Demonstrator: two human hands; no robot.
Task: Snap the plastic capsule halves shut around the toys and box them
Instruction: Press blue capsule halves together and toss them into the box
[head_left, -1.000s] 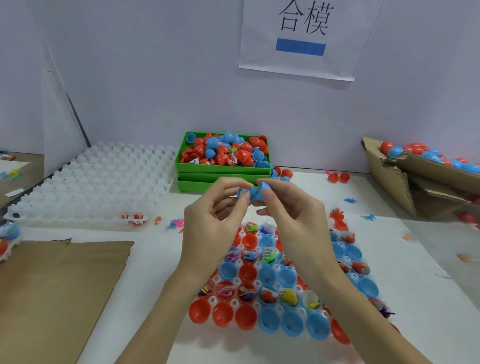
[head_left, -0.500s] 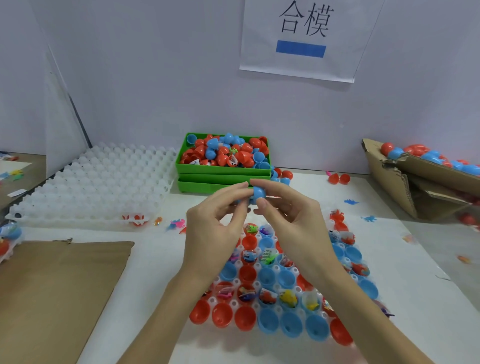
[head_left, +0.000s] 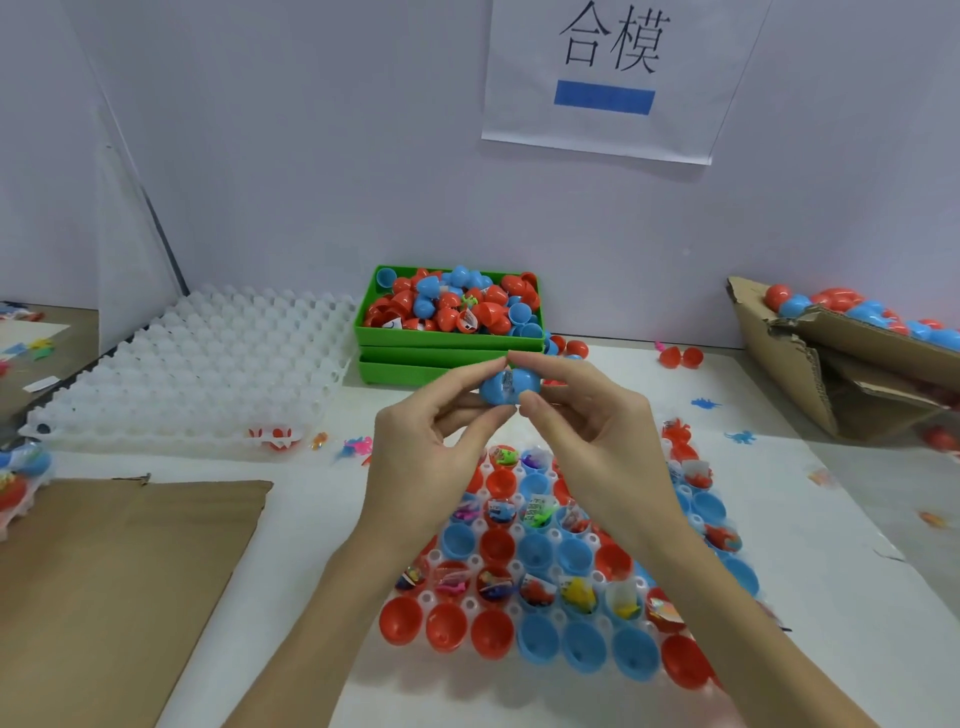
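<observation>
Both hands meet mid-air over the tabletop (head_left: 831, 545), w/ a blue capsule (head_left: 508, 385) pinched between them. Left hand (head_left: 431, 447) grips its left half, thumb under, index on top; right hand (head_left: 597, 441) grips the right half the same way. Halves look pressed together; something pale shows at the seam, can't tell what. Capsule sits just in front of the green bin (head_left: 449, 340) heaped w/ red & blue shells. Below the hands: white cell tray (head_left: 470, 605) w/ open red/blue halves, several holding small toys. Empty white tray (head_left: 208, 374) at left, cardboard sheet (head_left: 119, 587) near-left, cardboard box (head_left: 810, 374) w/ closed capsules at right.
</observation>
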